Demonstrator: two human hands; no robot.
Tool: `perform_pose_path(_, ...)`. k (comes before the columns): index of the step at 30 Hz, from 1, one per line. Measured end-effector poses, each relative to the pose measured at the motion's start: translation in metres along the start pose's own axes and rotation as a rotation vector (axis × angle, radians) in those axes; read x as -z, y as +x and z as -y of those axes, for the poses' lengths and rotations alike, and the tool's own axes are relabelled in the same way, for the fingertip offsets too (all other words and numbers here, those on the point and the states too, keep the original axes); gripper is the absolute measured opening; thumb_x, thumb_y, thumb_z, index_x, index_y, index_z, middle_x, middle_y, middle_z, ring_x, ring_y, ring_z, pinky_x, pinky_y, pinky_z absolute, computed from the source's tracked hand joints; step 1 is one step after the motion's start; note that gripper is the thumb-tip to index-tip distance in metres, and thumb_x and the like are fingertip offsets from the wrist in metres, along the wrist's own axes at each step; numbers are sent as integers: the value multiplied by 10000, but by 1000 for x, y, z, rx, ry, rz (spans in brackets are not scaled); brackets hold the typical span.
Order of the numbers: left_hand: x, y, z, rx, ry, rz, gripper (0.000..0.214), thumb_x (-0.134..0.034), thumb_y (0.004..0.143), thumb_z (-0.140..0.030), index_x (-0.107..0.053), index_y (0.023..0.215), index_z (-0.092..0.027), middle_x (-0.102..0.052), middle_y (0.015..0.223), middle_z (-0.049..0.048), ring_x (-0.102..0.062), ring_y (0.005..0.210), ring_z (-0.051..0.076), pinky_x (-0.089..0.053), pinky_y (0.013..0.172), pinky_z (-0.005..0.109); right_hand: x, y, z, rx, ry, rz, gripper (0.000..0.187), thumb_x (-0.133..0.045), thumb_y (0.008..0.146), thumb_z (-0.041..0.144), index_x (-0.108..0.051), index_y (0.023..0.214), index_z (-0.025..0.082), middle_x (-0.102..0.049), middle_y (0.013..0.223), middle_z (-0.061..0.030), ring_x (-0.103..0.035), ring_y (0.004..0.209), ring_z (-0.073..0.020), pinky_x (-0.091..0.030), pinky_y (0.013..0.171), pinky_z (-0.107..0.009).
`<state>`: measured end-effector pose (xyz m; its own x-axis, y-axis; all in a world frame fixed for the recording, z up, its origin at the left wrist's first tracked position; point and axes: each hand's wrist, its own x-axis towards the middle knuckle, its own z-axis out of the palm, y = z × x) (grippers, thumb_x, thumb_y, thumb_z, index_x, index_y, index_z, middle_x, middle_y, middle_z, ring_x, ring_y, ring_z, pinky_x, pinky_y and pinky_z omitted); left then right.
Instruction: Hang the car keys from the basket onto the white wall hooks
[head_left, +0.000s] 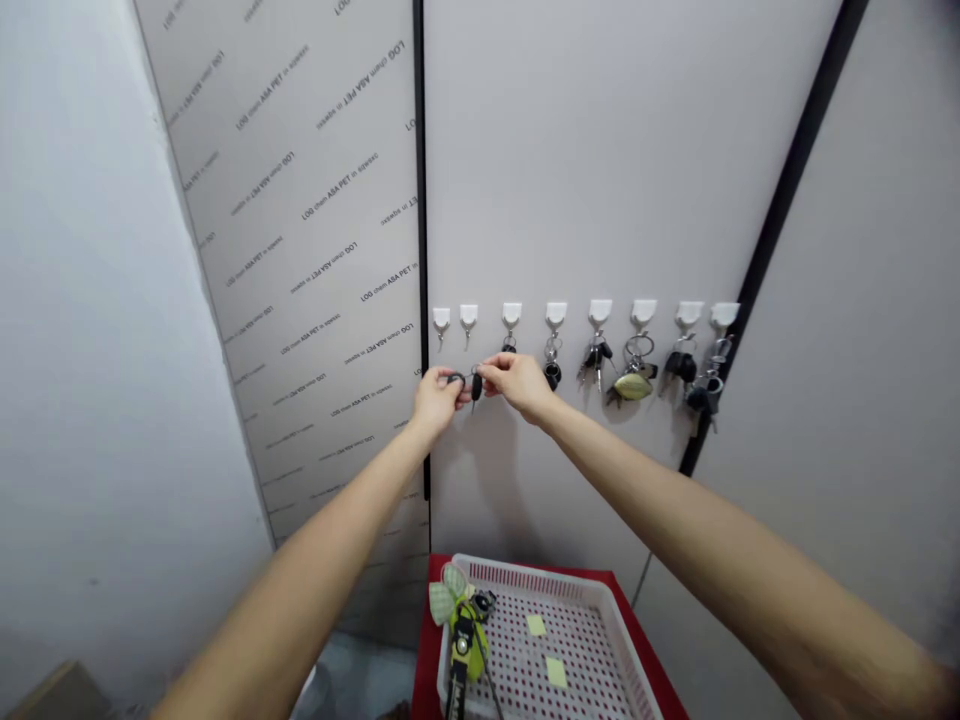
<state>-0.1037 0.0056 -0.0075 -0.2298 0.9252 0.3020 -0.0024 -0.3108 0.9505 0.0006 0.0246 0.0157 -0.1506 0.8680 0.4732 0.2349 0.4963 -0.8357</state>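
My left hand (437, 398) and my right hand (519, 380) meet in front of the panel, just below a row of white adhesive hooks. Between them is a small bunch of keys (476, 386) with a black key head and a metal ring. The right fingertips pinch the ring, and the left fingers are closed on a dark looped part of the same bunch. Above my hands are the two leftmost hooks (441, 320). Another hook (511, 314) carries a bunch partly hidden behind my right hand.
Farther right, several hooks hold key bunches (597, 357), one with a yellow-green fob (632, 387). Below, a white perforated basket (517, 574) sits on a red surface (641, 640), holding keys with a strap (462, 640) and yellow notes (556, 672). A white wall (97, 300) stands left.
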Motion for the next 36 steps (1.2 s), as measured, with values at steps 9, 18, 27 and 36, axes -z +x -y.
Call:
perform_pose_path(9, -3, 40, -30, -51, 55, -111, 147, -385, 678, -103, -368, 822, -129, -514, 594, -7, -485, 425, 36, -406, 450, 177, -10, 45, 30, 2, -156, -160, 88, -448, 633, 130, -532, 649, 107, -474, 420, 23, -452, 385, -57, -413, 413, -185)
perform_pose_path(18, 4, 53, -17, -63, 329, -98, 206, -408, 632, -82, -409, 830, -136, -521, 611, 3, -503, 484, 62, -402, 496, 190, -15, 53, 26, 22, -415, -126, 183, -411, 631, 89, -563, 733, 96, -538, 482, -20, -517, 463, -90, -421, 515, -214)
perform_pose_path(27, 46, -19, 56, -76, 536, 234, 189, -435, 606, -136, -479, 788, -111, -549, 712, 38, -492, 605, 83, -391, 602, 213, -1, -26, -9, 267, -640, 58, 221, -420, 620, 193, -571, 774, 141, -579, 764, -39, -506, 635, -99, -378, 641, -219)
perform_pose_path(36, 72, -114, 150, 180, 685, 542, 254, -449, 586, -165, -495, 834, -132, -561, 789, 29, -494, 706, 108, -379, 656, 222, -30, -165, -127, -129, -495, 696, 214, -385, 594, 145, -580, 682, 138, -586, 643, -12, -495, 574, -95, -354, 531, -184)
